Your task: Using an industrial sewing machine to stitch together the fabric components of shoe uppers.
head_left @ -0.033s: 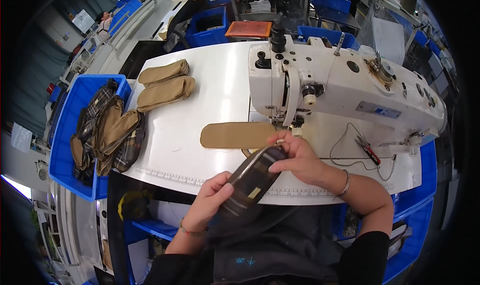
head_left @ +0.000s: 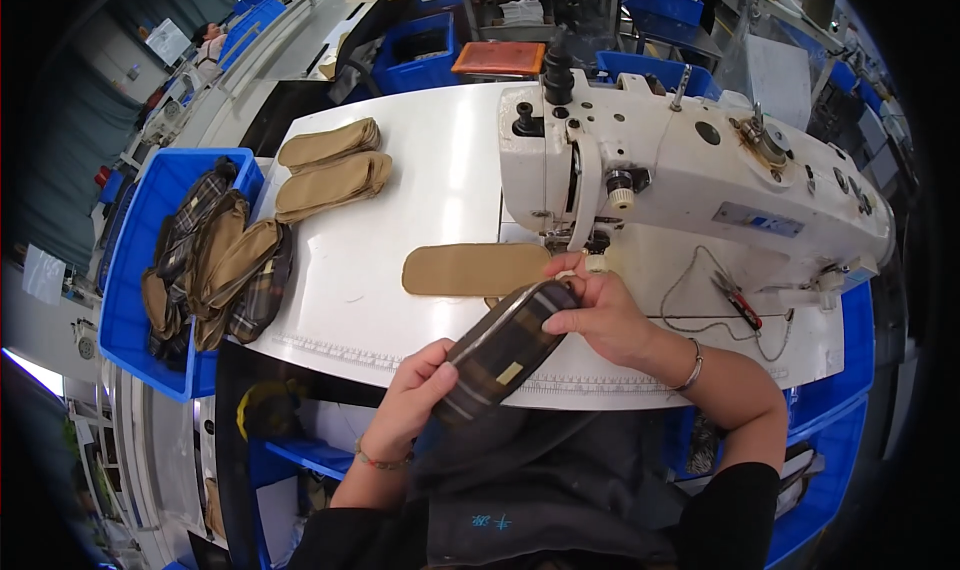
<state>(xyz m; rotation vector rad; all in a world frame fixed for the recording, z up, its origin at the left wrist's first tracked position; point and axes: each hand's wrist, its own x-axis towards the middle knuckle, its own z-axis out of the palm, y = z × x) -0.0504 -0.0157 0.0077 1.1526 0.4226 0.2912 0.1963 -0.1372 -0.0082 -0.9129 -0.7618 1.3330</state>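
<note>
A dark plaid pouch (head_left: pixel 505 355) with a zipper along one edge and a small pale label is held aslant over the front of the white table. My left hand (head_left: pixel 415 395) grips its lower-left end, thumb on top. My right hand (head_left: pixel 600 320) pinches the upper-right end, near the zipper. Just behind the pouch a flat oblong tan piece (head_left: pixel 465 269) lies on the table, below and left of the needle area of a white sewing machine (head_left: pixel 660 150). The pouch's underside and some of my fingers are hidden.
Two tan fabric stacks (head_left: pixel 325 187) lie at the back left, beside a blue bin (head_left: pixel 135 270) of plaid and tan pieces. Red-handled snips (head_left: pixel 737 302) with a cord lie at the right. More blue bins (head_left: pixel 405 65) and an orange tray (head_left: pixel 497 58) stand behind; a person (head_left: pixel 208 50) is far left.
The pouch and both my hands have moved up slightly, and the pouch has tilted a little, showing more of its plaid face.
</note>
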